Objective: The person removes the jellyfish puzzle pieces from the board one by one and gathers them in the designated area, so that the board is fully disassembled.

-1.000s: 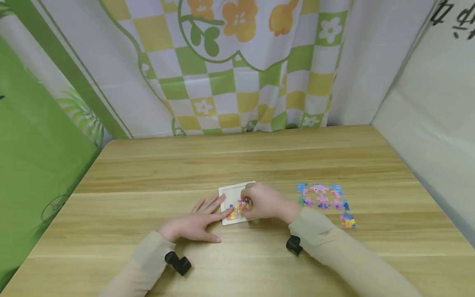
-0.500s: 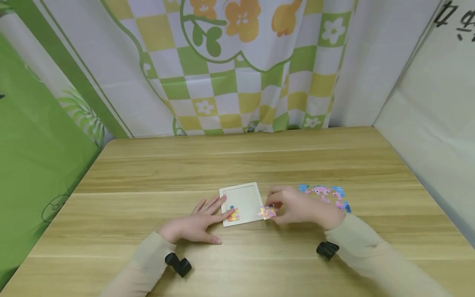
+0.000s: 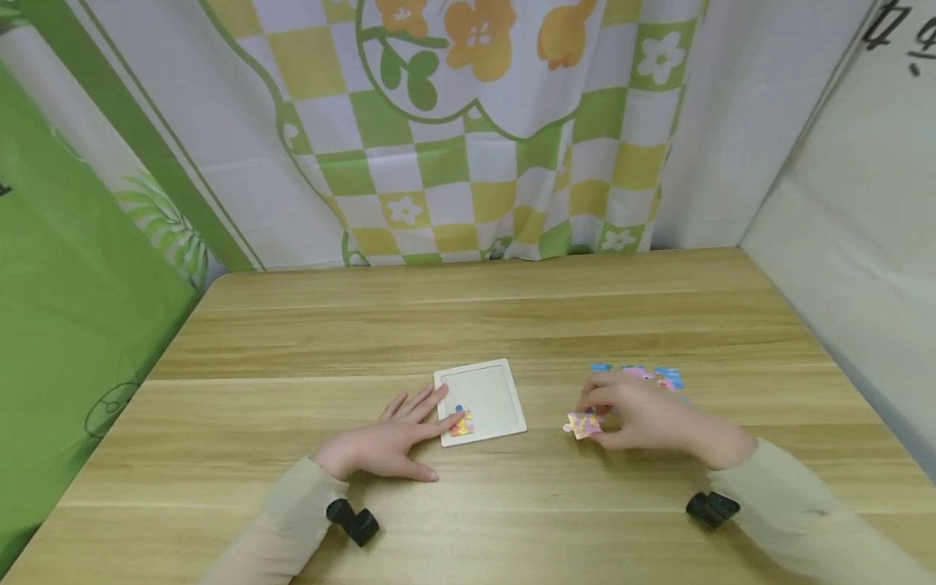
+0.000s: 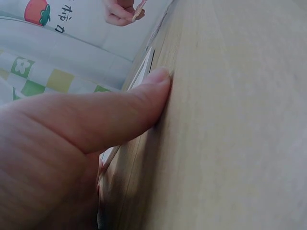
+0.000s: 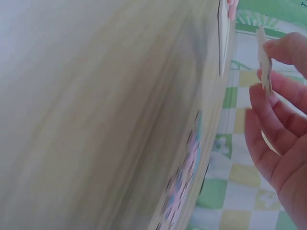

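Note:
My left hand (image 3: 391,440) lies spread at the left side of a white square puzzle tray (image 3: 519,405), fingertips over its frame. Its index finger touches a yellow and pink corner piece (image 3: 465,426) in the tray's lower left. The right hand (image 3: 643,414) pinches a pink and yellow puzzle piece (image 3: 580,426) between thumb and fingers, raised above the table to the right of the tray. In the right wrist view this puzzle piece (image 5: 263,60) shows edge-on. Partly hidden behind the right hand are joined puzzle pieces (image 3: 669,377) in blue and pink.
The wooden table (image 3: 366,325) ends at the back against a checkered curtain (image 3: 439,179). A green cloth (image 3: 73,325) hangs on the left, a white one (image 3: 863,203) on the right. Black cameras sit on both wrists.
The right hand has carried the pink and yellow piece out of the tray, rightward toward the joined pieces. The left hand has stayed in place.

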`<action>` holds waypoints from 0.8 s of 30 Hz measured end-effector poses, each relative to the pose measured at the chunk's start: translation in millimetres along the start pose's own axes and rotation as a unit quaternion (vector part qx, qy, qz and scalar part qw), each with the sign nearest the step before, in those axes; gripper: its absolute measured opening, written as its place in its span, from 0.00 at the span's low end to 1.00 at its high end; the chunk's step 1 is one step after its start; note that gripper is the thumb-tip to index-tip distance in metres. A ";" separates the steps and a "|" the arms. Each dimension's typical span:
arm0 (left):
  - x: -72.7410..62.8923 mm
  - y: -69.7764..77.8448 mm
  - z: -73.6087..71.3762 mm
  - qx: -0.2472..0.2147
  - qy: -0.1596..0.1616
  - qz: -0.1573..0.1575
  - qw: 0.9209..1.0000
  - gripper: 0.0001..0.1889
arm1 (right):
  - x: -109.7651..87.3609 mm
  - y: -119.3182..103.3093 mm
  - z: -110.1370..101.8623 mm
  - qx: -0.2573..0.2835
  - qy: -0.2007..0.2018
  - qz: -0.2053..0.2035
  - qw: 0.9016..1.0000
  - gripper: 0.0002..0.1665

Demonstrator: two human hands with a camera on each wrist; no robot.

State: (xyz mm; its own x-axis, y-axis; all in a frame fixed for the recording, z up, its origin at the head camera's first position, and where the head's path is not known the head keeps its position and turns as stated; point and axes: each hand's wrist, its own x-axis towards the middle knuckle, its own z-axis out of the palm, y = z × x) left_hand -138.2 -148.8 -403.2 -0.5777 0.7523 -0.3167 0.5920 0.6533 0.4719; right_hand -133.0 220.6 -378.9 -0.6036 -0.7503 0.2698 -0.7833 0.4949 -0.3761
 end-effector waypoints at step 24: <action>0.3 0.9 -0.8 0.005 0.006 0.005 1.000 0.43 | -55.9 24.9 -22.4 -0.013 0.015 0.044 0.999 0.13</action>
State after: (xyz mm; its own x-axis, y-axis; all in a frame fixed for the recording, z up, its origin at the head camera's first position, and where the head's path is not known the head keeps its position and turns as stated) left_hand -138.3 -148.1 -402.3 -0.5785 0.7576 -0.3022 0.6028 0.6467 0.4673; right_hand -122.1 284.7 -383.5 -0.6739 -0.6906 0.2626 -0.7307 0.5702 -0.3756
